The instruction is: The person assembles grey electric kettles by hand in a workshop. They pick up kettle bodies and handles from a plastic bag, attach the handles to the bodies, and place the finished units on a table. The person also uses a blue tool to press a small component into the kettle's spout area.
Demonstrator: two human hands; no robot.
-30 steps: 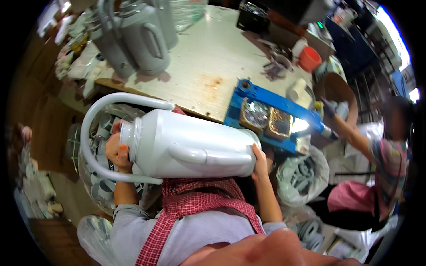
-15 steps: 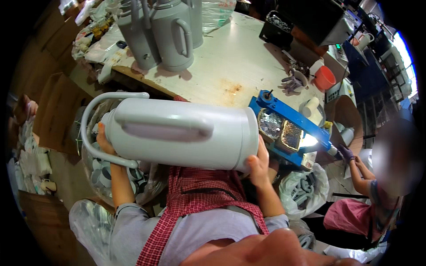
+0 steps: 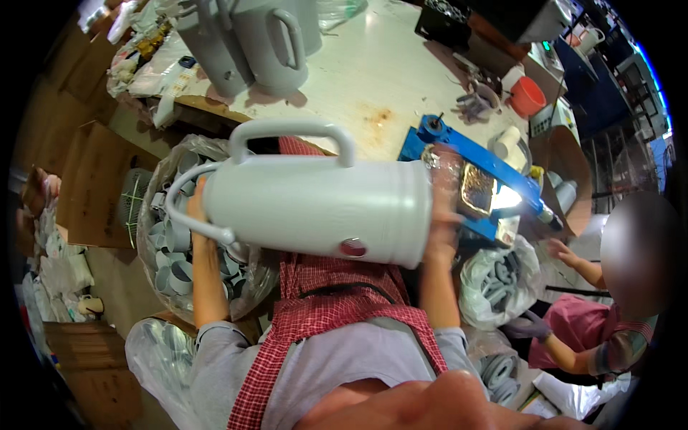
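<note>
A pale grey vacuum flask (image 3: 322,208) lies sideways in the air in front of my apron, its side handle (image 3: 294,129) pointing to the far side. A small dark red oval mark (image 3: 352,247) shows on its near flank. My left hand (image 3: 197,208) holds the flask at the neck end, beside the curved carrying handle (image 3: 175,208), with its fingers partly hidden. At the base end is my right hand (image 3: 442,222), smeared by motion and held against the bottom rim.
Several grey flasks (image 3: 269,50) stand on the white table (image 3: 344,86). Right of the base is a blue lever press (image 3: 487,168) with trays of small metal parts. Bags of grey parts (image 3: 172,265) and handles (image 3: 499,279) flank me. A co-worker's gloved hand (image 3: 528,326) is at the right.
The flask has been rolled: its side handle now points away from me and the red mark has come into sight. The co-worker's hands have moved apart, away from the press lever.
</note>
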